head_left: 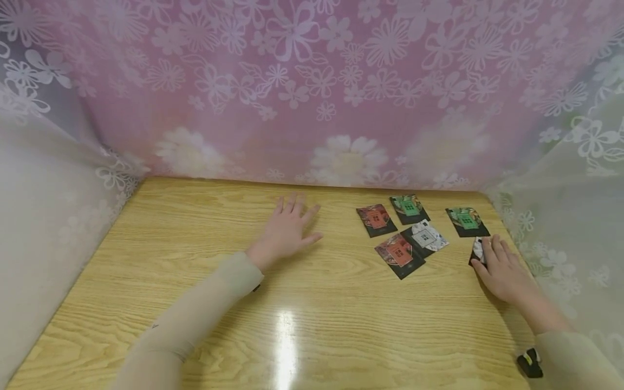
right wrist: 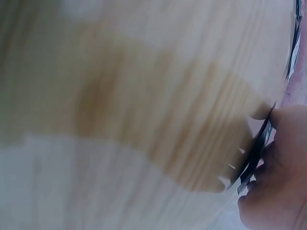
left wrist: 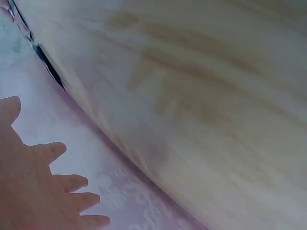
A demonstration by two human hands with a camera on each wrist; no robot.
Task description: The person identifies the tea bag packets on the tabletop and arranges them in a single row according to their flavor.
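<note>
My right hand (head_left: 504, 271) is at the right side of the table, holding a small black-and-white packet (head_left: 477, 252) between thumb and fingers. It covers much of that packet; in the right wrist view the packet (right wrist: 256, 152) shows as a thin dark edge along the fingers. Just beyond lies a green-and-black packet (head_left: 467, 221). My left hand (head_left: 285, 230) is palm down over the middle of the table, fingers straight and spread, holding nothing. The left wrist view shows this hand (left wrist: 33, 177) apart from the tabletop.
Left of the right hand lie a red packet (head_left: 376, 219), a green packet (head_left: 409, 208), a white-and-black packet (head_left: 426, 238) and another red packet (head_left: 400, 253) overlapping it. Floral cloth (head_left: 292, 97) closes off the wooden table (head_left: 341, 325) at back and sides.
</note>
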